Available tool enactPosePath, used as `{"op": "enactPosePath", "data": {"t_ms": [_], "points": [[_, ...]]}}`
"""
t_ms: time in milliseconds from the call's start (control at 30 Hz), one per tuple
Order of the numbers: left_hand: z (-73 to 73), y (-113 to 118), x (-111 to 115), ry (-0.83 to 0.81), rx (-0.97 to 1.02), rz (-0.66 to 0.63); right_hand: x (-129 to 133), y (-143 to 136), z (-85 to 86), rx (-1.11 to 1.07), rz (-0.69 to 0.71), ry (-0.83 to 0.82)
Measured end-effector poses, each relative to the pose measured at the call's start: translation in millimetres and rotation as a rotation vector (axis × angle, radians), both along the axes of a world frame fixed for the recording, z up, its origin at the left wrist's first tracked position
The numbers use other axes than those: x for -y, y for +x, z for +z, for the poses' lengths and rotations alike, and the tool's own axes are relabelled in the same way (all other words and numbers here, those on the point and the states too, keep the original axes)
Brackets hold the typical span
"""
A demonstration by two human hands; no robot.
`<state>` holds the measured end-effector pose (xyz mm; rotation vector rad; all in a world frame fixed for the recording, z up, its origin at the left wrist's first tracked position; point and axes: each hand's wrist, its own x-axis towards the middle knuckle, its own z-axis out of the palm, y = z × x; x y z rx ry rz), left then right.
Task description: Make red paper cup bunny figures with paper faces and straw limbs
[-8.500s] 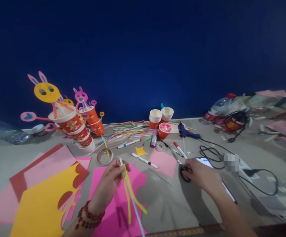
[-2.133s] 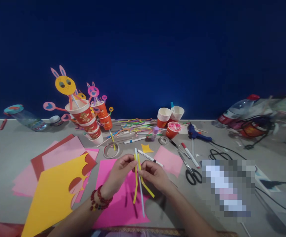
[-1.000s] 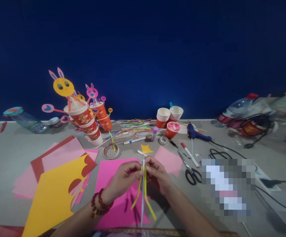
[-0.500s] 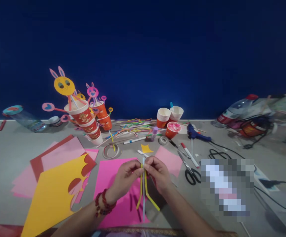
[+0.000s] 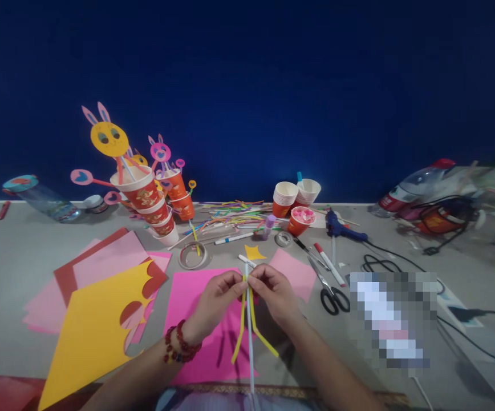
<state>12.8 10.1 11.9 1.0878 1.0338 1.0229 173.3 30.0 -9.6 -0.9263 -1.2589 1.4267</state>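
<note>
Fingertips together, my left hand (image 5: 218,295) pinches the top of a yellow straw (image 5: 238,338) against a long pale straw (image 5: 250,342). On the other side, my right hand (image 5: 276,292) pinches a second yellow straw (image 5: 264,339) at the same spot. Both yellow straws hang down and bend outward. The pale straw runs straight between them, its tip just above my fingers. The exact joint is hidden by my fingertips. Beneath my left hand lies a bright pink sheet (image 5: 183,302), and a capped white marker (image 5: 246,261) is just beyond my fingers.
Stacked cups with bunny figures (image 5: 134,188), a tape roll (image 5: 193,256) and loose straws (image 5: 234,217) stand or lie behind. A cut yellow sheet (image 5: 85,325) is at left. Scissors (image 5: 334,300), a glue gun (image 5: 341,228), its cord and paper cups (image 5: 285,200) are at right.
The lower ends of the yellow straws have spread slightly wider, and the pale straw's lower end has swung slightly right. Both hands keep their pinch. The camera view has shifted a little.
</note>
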Motion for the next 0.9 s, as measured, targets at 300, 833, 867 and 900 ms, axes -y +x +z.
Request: {"op": "enactPosePath", "data": {"t_ms": [300, 833, 867, 900], "points": [[-5.0, 1, -1, -0.034, 0.061, -0.056, 0, -5, -4.1, -0.061, -0.112, -0.059], [0.3, -34, 3, 0.325, -0.57, -0.175, -13, 26, -0.2, -0.087, -0.239, -0.113], [-4.4, -41, 5, 0.403, -0.706, -0.188, -15, 29, -1.1, -0.096, -0.284, -0.116], [-11.3, -48, 8, 0.476, -0.835, -0.196, -16, 32, -2.0, -0.101, -0.32, -0.113]]}}
